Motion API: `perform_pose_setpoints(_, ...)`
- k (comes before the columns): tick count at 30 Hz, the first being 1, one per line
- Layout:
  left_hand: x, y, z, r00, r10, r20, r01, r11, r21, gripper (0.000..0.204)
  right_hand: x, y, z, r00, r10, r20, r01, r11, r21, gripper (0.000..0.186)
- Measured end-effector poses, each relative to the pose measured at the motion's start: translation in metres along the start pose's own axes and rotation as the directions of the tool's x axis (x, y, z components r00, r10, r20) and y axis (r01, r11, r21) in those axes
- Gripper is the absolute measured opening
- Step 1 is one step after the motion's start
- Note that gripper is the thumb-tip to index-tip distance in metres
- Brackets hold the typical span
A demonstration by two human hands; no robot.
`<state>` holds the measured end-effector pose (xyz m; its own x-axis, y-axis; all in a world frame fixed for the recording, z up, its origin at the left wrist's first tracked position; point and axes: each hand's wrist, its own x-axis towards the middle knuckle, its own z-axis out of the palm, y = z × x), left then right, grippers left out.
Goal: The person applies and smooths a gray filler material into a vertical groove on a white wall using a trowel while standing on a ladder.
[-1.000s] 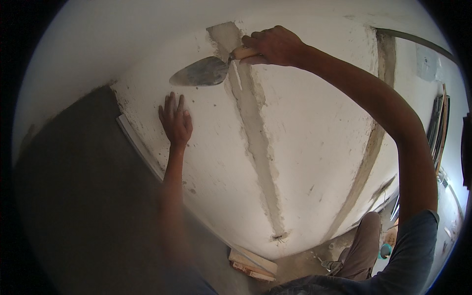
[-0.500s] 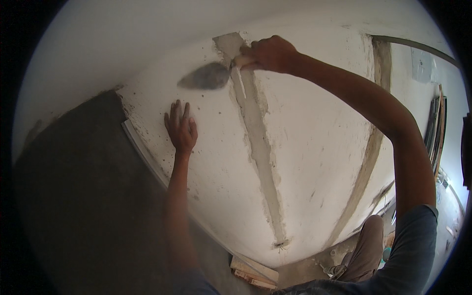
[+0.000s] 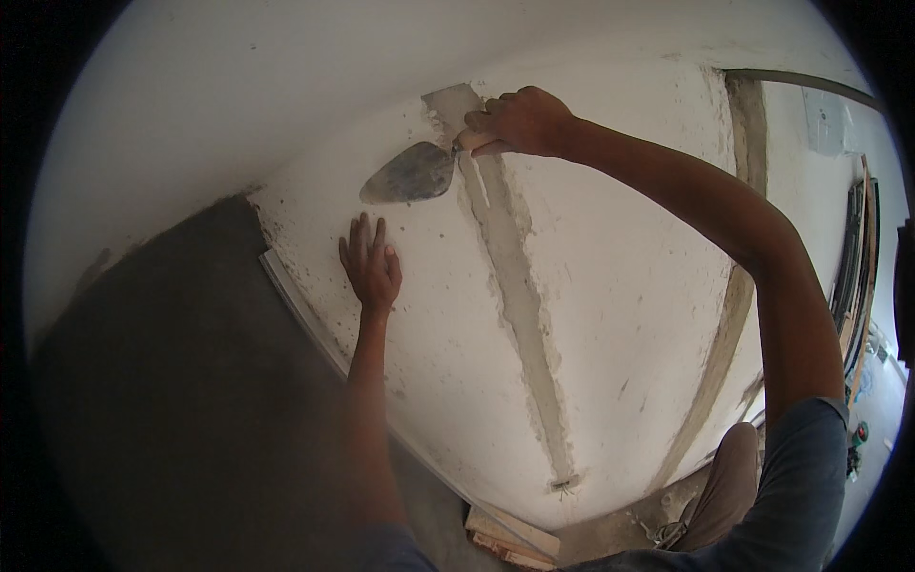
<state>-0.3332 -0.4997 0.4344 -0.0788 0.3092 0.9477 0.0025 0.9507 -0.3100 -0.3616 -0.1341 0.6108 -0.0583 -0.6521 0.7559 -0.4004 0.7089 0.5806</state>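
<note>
My right hand (image 3: 522,122) is closed round the handle of a pointing trowel (image 3: 410,174). Its grey, mortar-smeared blade points left, over the white wall (image 3: 629,248) near the top of a filled strip of grey mortar (image 3: 515,257). Whether the blade touches the wall I cannot tell. Below the blade, my left hand (image 3: 372,265) rests against the wall with its fingers stretched out, holding nothing. The mortar strip runs down to a small box with wires (image 3: 564,484) near the floor.
A second mortar strip (image 3: 710,377) runs down the wall on the right. At left a dark grey area (image 3: 181,381) borders the wall along a pale edge strip (image 3: 300,310). Wooden boards (image 3: 510,536) lie at the bottom, and long thin strips (image 3: 858,257) lean at the far right.
The trowel, blurred before, now shows sharply. The whole view has shifted slightly, with the wall and both hands appearing a little lower and further right. Both hands keep the same pose.
</note>
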Motion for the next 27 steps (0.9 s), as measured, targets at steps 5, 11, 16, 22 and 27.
perform_pose_setpoints(5, 0.0, 0.006, 0.007, 1.0, 0.006, -0.021, -0.007, 1.0, -0.023, 0.05, -0.004, -0.001, -0.007, 0.983, 0.139, 0.123, -0.143, 0.989, 0.026, 0.059)
perform_pose_setpoints(11, 0.0, 0.009, 0.004, 0.999, -0.02, -0.034, 0.02, 1.0, -0.017, 0.048, -0.077, -0.041, -0.03, 0.687, 0.179, 0.704, -0.709, 0.376, 0.596, 0.071)
perform_pose_setpoints(16, 0.012, 0.059, 0.003, 0.968, -0.248, -0.047, 0.229, 0.941, -0.248, 0.039, -0.164, -0.093, -0.022, 0.701, 0.251, 0.667, -0.589, -0.324, 0.74, 0.066)
perform_pose_setpoints(22, 0.079, 0.16, -0.043, 0.517, -0.202, 0.832, 0.819, -0.165, -0.55, 0.064, -0.155, -0.124, 0.012, 0.672, 0.312, 0.672, -0.326, -0.69, 0.647, 0.051)
perform_pose_setpoints(27, 0.125, 0.158, -0.061, 0.526, 0.086, 0.846, 0.764, -0.484, -0.426, 0.058, -0.086, -0.132, -0.019, 0.734, 0.377, 0.565, -0.021, -0.819, 0.574, 0.047)
